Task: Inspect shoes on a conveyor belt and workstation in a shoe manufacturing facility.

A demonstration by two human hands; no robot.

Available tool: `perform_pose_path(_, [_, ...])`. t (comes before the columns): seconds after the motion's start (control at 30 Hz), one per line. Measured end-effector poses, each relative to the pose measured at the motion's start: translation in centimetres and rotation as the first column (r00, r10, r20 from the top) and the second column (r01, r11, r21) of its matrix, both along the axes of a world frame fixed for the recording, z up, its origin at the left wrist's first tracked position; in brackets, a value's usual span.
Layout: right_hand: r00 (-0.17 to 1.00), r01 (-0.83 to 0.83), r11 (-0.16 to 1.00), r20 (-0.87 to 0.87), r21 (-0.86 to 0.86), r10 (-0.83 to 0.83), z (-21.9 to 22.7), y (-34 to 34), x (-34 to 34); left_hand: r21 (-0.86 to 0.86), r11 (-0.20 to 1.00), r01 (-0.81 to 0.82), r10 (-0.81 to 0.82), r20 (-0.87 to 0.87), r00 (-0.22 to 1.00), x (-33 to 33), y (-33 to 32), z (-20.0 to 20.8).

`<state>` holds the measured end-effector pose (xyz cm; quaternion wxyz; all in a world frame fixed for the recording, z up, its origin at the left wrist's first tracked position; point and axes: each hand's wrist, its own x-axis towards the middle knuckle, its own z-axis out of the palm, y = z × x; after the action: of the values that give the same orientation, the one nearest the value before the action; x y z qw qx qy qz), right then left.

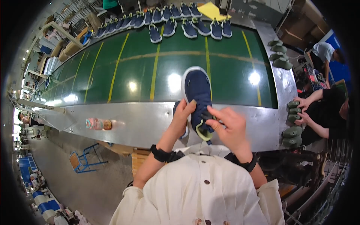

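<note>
Though soft, a knit navy sneaker [197, 90]

Around the navy shoe [197, 98] the green belt [123, 71] lay bare to its left, right and beyond, giving a hand open passage. Far beyond it a row of blue shoes [176, 20] blocked the belt's far edge. To its right, dark green lasts [293, 120] crowded the metal worktop [131, 123], with another person's hands among them.

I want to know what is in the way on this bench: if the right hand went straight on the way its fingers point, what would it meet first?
The right hand points left toward the collar of the navy shoe, so it would probably meet the shoe's lace area first, then the left hand just beyond; depth is unclear.
</note>
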<state>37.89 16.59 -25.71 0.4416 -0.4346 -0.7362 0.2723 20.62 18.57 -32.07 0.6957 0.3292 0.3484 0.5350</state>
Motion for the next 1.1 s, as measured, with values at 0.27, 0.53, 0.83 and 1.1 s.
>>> perform_pose_path(0.27, [0.910, 0.385, 0.838, 0.308, -0.388, -0.276, -17.4, 2.0, 5.9, -0.489, 0.861, 0.141, -0.114, 0.084, 0.990, 1.1, 0.2, -8.0])
perform_pose_path(0.53, [0.728, 0.430, 0.897, 0.628, -0.103, -0.276, -24.2, -2.1, 7.2, -0.535, 0.838, 0.108, -0.146, -0.029, 0.989, 2.0, 0.8, -21.7])
perform_pose_path(0.83, [0.801, -0.309, 0.914, 0.446, -0.263, 0.399, -16.6, -0.2, 0.7, -0.076, 0.994, -0.079, -0.025, -0.857, 0.514, 3.3, 2.5, -20.4])
perform_pose_path(1.1, [0.538, -0.399, 0.850, 0.662, -0.344, 0.521, -16.5, 2.5, -3.6, 0.318, 0.928, -0.195, 0.373, -0.799, 0.472, -4.5, 0.7, -13.6])
